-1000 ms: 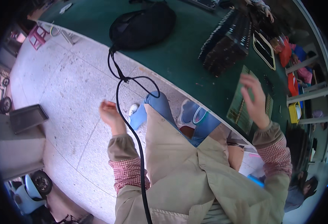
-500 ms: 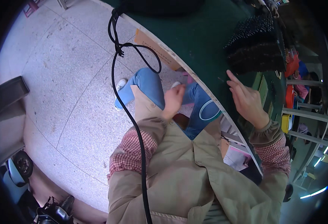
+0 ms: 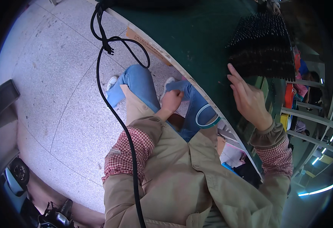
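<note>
Your right hand: at about 3 o'clock of the view, it is raised over the green table (image 3: 196,45); this right hand (image 3: 250,103) has its fingers stretched long and lying close together, with no thing seen between them.
Black pile: the pile of dark pieces with shiny tips (image 3: 263,45) stands on the table at 12 to 1 o'clock from your right hand; your fingertips are just beside its lower edge, but I cannot tell if they touch.
Green board: the board (image 3: 264,86) is at 1 o'clock from that hand, partly hidden.
Your left hand: the left hand (image 3: 173,100) is at 9 o'clock from the right one, above your lap; its fingers look curled, and I cannot tell if they pinch something.
Pale ring: the ring (image 3: 197,119) is at 4 o'clock from your left hand.
Black cable: the cable (image 3: 125,129) makes a loop at 11 o'clock from your left hand.
</note>
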Tool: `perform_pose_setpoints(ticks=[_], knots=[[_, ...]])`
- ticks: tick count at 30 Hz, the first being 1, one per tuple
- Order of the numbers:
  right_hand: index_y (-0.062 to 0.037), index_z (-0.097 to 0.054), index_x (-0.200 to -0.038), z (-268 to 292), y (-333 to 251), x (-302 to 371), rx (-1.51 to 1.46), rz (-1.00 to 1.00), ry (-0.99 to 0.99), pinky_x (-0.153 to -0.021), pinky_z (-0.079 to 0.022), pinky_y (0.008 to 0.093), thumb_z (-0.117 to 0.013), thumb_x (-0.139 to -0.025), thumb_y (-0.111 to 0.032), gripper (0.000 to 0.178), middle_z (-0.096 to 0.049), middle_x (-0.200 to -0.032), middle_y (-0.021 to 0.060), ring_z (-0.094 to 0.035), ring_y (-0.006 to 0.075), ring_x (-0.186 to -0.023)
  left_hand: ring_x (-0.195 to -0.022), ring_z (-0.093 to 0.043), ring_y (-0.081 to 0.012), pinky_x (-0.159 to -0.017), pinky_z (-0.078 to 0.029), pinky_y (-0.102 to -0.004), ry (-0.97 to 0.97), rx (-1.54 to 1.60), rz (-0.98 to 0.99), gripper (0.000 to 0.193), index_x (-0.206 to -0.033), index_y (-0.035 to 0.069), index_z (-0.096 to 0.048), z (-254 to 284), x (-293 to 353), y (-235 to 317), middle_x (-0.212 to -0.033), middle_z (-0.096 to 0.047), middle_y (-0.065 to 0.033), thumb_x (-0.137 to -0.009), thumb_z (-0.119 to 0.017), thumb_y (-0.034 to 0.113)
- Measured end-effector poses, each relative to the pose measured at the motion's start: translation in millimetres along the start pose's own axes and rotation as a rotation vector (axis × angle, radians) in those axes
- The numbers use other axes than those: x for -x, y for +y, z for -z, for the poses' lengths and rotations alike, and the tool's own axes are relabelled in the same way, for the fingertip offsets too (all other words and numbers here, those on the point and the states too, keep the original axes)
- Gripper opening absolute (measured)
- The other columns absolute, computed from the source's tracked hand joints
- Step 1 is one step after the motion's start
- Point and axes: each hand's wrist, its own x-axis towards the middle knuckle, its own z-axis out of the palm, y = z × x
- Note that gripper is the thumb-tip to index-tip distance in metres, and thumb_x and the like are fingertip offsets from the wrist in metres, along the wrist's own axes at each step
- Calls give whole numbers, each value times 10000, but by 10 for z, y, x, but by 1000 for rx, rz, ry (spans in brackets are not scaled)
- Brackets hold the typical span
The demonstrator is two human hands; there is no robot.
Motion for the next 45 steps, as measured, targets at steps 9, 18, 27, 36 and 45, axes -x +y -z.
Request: perform_pose_setpoints(ticks=[9,18,27,36,45], knots=[[24,-518,-1071,-15,27,-21,5,-28,-3,-586,-511,294,-554,-799,46,276,-488,-1302,144,-652,251,-734,-732,-593,-395,-661,-456,-459,29,50,4,312,-781,19,-635,17,-10,-6,-730,-596,-229,-843,-521,304],[17,-499,-1115,37,91,54,-3,-16,19,-604,-517,305,-538,-788,77,335,-490,-1301,142,-653,278,-771,-748,-599,-398,-683,-468,-471,18,80,38,310,-760,32,-626,23,-26,-25,-743,-606,-224,-833,-521,315],[8,-485,-1144,-7,157,94,-32,-21,25,-600,-516,307,-522,-784,94,371,-489,-1303,147,-652,284,-767,-752,-597,-401,-685,-468,-468,37,137,34,299,-778,30,-628,9,-36,-84,-744,-605,-224,-829,-532,309],[-3,-497,-1166,31,207,118,20,67,99,-534,-491,270,-544,-703,93,475,-452,-1350,101,-584,175,-587,-768,-598,-399,-691,-466,-460,33,141,34,295,-799,22,-632,-1,-41,-83,-758,-607,-227,-834,-532,298],[-8,-503,-1153,11,252,118,-4,65,129,-542,-498,263,-541,-707,102,461,-469,-1334,106,-617,182,-623,-736,-620,-350,-679,-468,-399,0,150,58,294,-903,-3,-640,30,-35,-72,-758,-622,-219,-841,-536,266]])
